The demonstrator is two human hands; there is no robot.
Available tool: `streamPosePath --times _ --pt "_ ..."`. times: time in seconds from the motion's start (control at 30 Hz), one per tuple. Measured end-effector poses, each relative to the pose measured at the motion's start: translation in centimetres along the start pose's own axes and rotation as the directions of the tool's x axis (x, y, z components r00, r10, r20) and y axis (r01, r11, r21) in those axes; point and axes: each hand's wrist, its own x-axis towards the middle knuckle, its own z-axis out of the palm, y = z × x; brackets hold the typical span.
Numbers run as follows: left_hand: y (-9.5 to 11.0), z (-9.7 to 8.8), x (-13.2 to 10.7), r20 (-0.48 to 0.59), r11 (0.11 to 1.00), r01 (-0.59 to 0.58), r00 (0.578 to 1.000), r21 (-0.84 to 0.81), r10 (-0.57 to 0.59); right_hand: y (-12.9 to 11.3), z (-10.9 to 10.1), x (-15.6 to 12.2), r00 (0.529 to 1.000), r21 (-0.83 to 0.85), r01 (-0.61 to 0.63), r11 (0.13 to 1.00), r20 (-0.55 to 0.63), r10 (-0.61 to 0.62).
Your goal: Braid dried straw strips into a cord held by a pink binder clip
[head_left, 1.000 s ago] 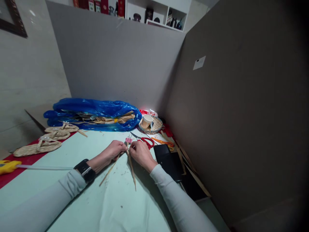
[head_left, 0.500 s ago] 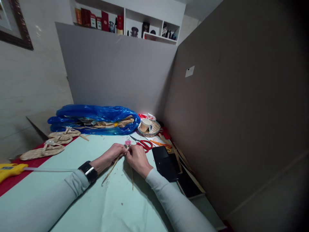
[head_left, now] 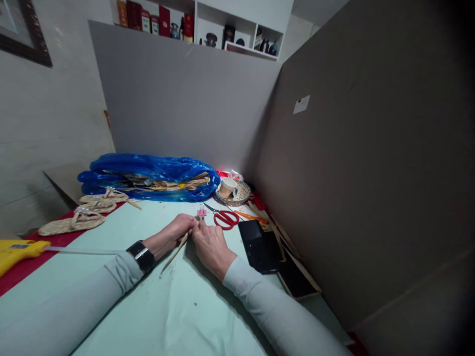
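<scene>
My left hand and my right hand meet at the middle of the pale green cloth, both pinched on thin tan straw strips. One strip trails back toward me from under the left hand. A pink binder clip sits just beyond my fingertips. Red-handled scissors lie a little to the right of the clip. A black watch is on my left wrist.
A blue plastic bag of straw lies at the back. Woven straw pieces rest at the left on red cloth. A yellow tool is at the far left. A small basket with a cup and a black phone sit at the right, beside grey partitions.
My hands have closed together on the strips. The second strip that trailed toward me beneath the right hand no longer shows. The camera view has shifted slightly.
</scene>
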Motion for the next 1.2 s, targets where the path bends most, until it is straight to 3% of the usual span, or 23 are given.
streamPosePath --times 0.13,0.33,0.6,0.77,0.93,1.2 --pt "0.6 0.2 -0.6 0.005 1.000 0.010 1.000 0.030 -0.010 0.4 -0.3 0.0 0.998 0.108 -0.066 0.992 0.013 0.065" --pt "1.4 0.4 -1.6 0.043 0.997 -0.015 0.999 0.082 0.011 3.7 -1.1 0.5 0.966 0.342 -0.242 0.908 -0.007 0.260" --pt "0.2 -0.4 -0.6 0.106 0.992 -0.090 0.991 0.085 0.081 5.6 0.2 1.6 0.978 0.659 -0.202 0.724 0.092 0.188" --pt "0.8 -0.2 -1.1 0.112 0.992 -0.112 0.988 0.050 0.106 5.9 0.2 2.0 0.975 0.701 -0.221 0.678 0.146 0.167" --pt "1.4 0.4 -1.5 0.104 0.999 -0.024 0.994 0.035 0.020 5.2 0.1 1.6 0.957 0.681 -0.283 0.675 0.157 0.243" --pt "1.6 0.4 -1.7 0.051 0.996 0.045 0.997 0.079 -0.049 4.0 0.6 1.3 0.907 0.733 -0.397 0.552 0.222 0.358"
